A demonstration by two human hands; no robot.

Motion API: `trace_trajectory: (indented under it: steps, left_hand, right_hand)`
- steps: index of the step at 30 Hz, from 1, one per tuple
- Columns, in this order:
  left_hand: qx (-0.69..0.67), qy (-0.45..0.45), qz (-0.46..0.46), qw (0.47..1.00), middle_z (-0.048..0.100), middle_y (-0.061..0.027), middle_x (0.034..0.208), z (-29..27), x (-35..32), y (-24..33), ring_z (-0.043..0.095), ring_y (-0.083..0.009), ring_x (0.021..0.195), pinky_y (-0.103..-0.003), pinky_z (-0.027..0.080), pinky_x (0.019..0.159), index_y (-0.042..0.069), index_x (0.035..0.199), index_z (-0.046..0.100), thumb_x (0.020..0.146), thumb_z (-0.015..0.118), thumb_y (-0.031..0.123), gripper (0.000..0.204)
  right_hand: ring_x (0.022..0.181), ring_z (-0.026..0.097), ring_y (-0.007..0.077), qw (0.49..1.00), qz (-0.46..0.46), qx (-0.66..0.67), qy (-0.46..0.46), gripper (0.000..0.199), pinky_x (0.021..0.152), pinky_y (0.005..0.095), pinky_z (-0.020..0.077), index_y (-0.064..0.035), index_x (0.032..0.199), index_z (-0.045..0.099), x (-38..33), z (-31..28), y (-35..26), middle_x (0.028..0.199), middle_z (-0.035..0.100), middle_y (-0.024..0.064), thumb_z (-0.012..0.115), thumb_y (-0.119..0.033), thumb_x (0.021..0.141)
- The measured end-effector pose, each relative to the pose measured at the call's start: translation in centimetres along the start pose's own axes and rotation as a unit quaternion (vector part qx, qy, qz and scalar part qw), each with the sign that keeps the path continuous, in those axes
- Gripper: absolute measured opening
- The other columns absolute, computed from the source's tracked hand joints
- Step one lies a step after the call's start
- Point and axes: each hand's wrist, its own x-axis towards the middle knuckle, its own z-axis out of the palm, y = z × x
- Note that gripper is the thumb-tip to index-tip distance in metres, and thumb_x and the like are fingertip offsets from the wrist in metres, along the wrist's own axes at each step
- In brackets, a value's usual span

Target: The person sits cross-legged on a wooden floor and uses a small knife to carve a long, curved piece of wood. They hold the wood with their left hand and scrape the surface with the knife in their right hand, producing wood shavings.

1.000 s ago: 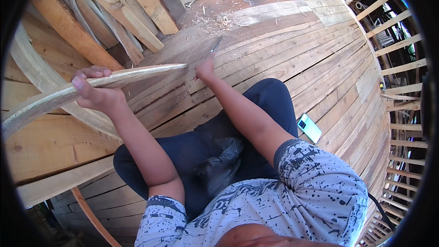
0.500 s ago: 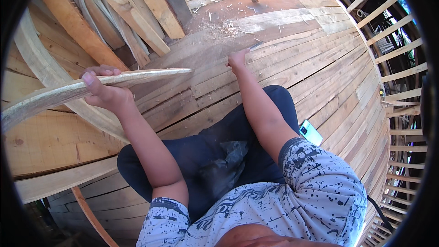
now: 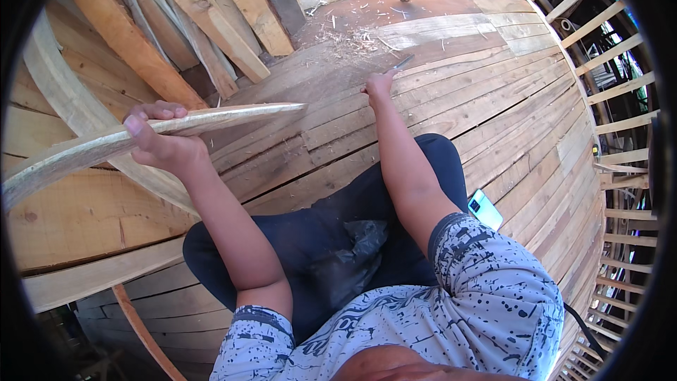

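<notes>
My left hand (image 3: 168, 134) is closed around a long curved wooden piece (image 3: 240, 114), which runs from the left edge to a tapered tip in front of me. My right hand (image 3: 379, 86) reaches forward above the plank floor, its fingers closed on a knife (image 3: 403, 63). Only its narrow grey blade shows, pointing forward and to the right; the handle is hidden in my fist. The blade is apart from the curved piece.
Wood shavings (image 3: 360, 41) lie ahead on the plank floor (image 3: 493, 109). Boards (image 3: 204, 14) lean at the far left, near a curved rib (image 3: 67, 95). A phone (image 3: 485, 209) lies beside my right thigh. Dark plastic (image 3: 367, 236) rests on my lap. Slatted framing (image 3: 612, 77) lines the right.
The view has shifted slightly, moving the scene to the right in the picture. My right hand and the knife are a little farther forward. My left hand keeps its hold on the wooden piece.
</notes>
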Motion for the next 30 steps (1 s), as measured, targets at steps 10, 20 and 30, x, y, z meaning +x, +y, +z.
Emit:
trace_trajectory:
  steps: [10, 20, 30]
  left_hand:
    - [-0.007, -0.017, 0.011, 1.0, 0.045, -0.0038, 0.059, 0.5, 0.0, -0.3, 0.048, -0.0156, 0.05, -0.027, 0.043, 0.047, 0.009, 0.081, 0.046, 0.083, 0.067, 0.057, 0.052]
    - [-0.002, -0.022, -0.009, 1.0, 0.044, -0.0004, 0.061, 0.5, 0.0, -0.2, 0.048, -0.0147, 0.053, -0.026, 0.042, 0.049, 0.015, 0.08, 0.047, 0.075, 0.072, 0.062, 0.054]
    - [0.001, -0.044, -0.004, 0.999, 0.045, -0.0001, 0.061, 0.3, 0.2, -0.3, 0.048, -0.0139, 0.054, -0.026, 0.043, 0.049, 0.014, 0.083, 0.047, 0.073, 0.073, 0.064, 0.057]
  right_hand:
    - [0.07, 0.063, 0.0283, 0.982, -0.076, -0.157, 0.066, 0.068, 0.05, 0.0382, 0.052, -0.005, 0.146, 0.028, 1.9, 2.2, -0.4, 0.094, 0.06, 0.0189, 0.05, -0.008, 0.082]
    - [0.108, 0.063, 0.0391, 0.838, -0.127, -0.525, 0.08, 0.06, 0.09, 0.046, 0.0503, -0.0019, 0.137, 0.044, 9.1, -3.2, -4.9, 0.115, 0.064, 0.0257, 0.058, -0.013, 0.08]
    - [0.105, 0.062, 0.0414, 0.79, -0.204, -0.559, -0.146, 0.054, 0.089, 0.0466, 0.0497, -0.009, 0.129, 0.056, 7.2, -1.7, -2.3, 0.11, 0.065, 0.0255, 0.054, -0.004, 0.076]
